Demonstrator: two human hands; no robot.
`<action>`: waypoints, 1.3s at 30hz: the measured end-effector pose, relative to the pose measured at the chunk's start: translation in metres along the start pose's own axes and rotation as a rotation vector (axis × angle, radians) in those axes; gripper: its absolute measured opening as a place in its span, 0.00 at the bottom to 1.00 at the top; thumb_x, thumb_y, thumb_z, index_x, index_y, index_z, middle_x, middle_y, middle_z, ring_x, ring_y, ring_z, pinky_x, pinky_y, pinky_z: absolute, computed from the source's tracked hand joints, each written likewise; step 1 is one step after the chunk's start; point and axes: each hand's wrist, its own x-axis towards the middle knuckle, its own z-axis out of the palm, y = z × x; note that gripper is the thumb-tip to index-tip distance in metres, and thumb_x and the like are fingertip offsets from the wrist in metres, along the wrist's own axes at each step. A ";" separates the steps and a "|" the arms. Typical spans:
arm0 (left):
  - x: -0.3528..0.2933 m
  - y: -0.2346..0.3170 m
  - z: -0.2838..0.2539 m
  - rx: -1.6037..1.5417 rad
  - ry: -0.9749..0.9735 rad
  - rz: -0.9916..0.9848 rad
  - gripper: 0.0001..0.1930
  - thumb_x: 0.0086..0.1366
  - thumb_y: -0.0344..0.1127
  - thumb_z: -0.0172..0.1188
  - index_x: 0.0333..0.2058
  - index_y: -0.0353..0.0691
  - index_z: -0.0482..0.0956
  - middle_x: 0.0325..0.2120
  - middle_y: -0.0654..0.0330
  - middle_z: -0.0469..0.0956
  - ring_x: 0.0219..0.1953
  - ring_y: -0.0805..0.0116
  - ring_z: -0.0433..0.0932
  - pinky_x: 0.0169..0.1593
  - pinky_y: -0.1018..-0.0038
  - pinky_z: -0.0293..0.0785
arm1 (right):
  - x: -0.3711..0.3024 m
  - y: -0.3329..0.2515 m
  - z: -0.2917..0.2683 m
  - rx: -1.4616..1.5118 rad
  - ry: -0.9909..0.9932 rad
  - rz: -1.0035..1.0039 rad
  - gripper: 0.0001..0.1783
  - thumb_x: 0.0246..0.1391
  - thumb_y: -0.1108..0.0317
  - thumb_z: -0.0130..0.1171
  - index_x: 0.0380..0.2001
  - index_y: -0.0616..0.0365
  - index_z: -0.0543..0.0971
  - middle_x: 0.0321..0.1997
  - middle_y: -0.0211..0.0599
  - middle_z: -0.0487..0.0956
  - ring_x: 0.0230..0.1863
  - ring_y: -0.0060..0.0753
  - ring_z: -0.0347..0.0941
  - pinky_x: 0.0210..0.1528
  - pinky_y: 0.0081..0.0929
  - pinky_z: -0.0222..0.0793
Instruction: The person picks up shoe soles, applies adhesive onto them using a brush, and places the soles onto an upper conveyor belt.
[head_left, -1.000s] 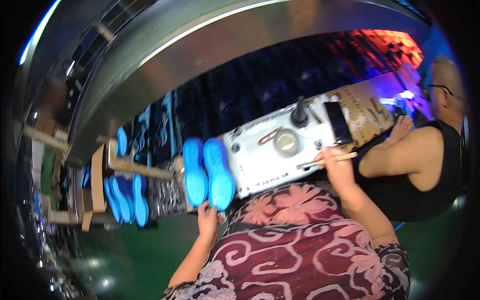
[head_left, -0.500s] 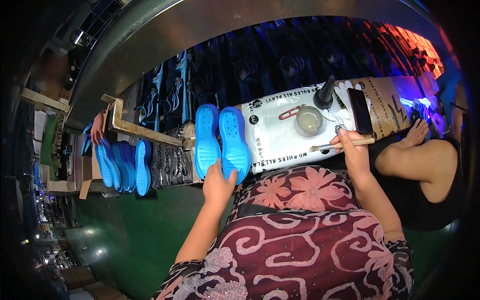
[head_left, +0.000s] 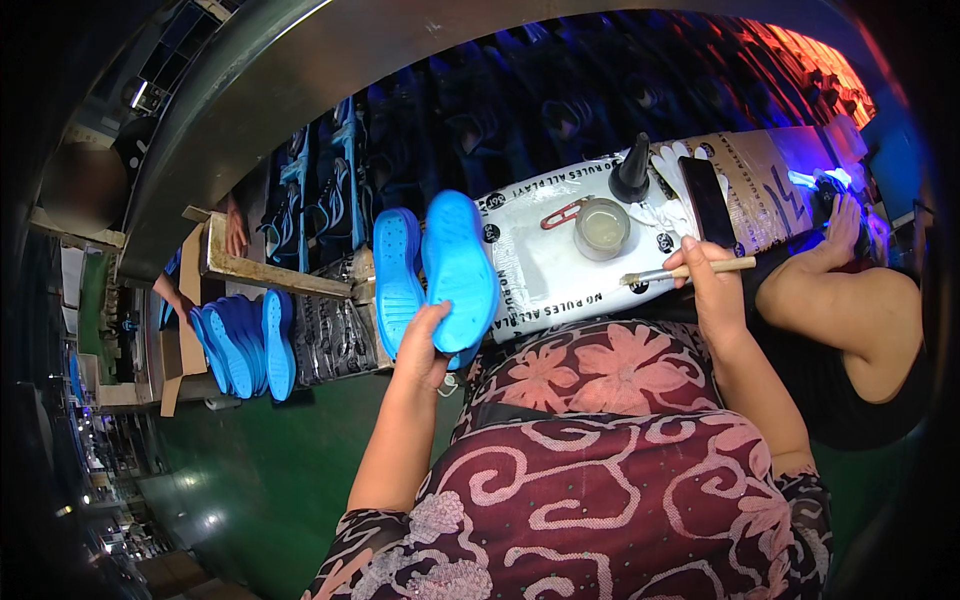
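Note:
My left hand (head_left: 425,345) grips a blue shoe sole (head_left: 461,270) near its heel, thumb on top and the other fingers hidden beneath. A matching blue sole (head_left: 397,275) lies just left of it on the work surface, its holed inner side up. Between the fingers of my right hand (head_left: 709,280) is a paintbrush (head_left: 690,270) with a wooden handle, its bristles pointing left above the white wrapped board (head_left: 540,295). Beyond the brush stands a clear jar (head_left: 602,230) of pale liquid. A red clip-like tool (head_left: 563,214) lies beside the jar.
A black cone-shaped bottle (head_left: 631,172), white gloves (head_left: 684,185) and a dark phone (head_left: 707,203) sit at the board's far right. More blue soles (head_left: 240,345) stand at the left, by another person's hand (head_left: 178,300). A metal bracket (head_left: 270,270) juts in. A neighbour's arm (head_left: 850,320) is at the right.
My left hand has lifted the right-hand sole off the surface and tilted it. The brush remains in my right hand. At the left, the other person's hands have shifted. The view has turned slightly.

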 end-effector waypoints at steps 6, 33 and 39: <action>-0.050 0.034 0.050 0.105 -0.319 0.335 0.22 0.63 0.34 0.56 0.53 0.36 0.60 0.42 0.50 0.74 0.33 0.60 0.80 0.34 0.69 0.79 | 0.009 -0.034 0.015 0.166 0.013 -0.086 0.22 0.64 0.58 0.49 0.23 0.64 0.79 0.22 0.32 0.76 0.25 0.20 0.67 0.33 0.19 0.63; -0.055 0.010 0.085 0.473 -0.118 0.874 0.23 0.57 0.23 0.57 0.50 0.28 0.62 0.40 0.52 0.75 0.40 0.67 0.78 0.46 0.72 0.74 | 0.003 -0.075 0.075 -0.349 -0.270 -0.823 0.12 0.52 0.64 0.59 0.17 0.52 0.79 0.15 0.27 0.71 0.23 0.33 0.68 0.50 0.37 0.62; -0.052 0.008 0.082 0.449 -0.136 0.890 0.24 0.57 0.22 0.56 0.52 0.29 0.60 0.41 0.53 0.74 0.40 0.67 0.77 0.46 0.72 0.73 | 0.004 -0.073 0.072 -0.449 -0.230 -0.847 0.10 0.49 0.64 0.61 0.17 0.52 0.79 0.16 0.27 0.71 0.24 0.32 0.68 0.50 0.37 0.62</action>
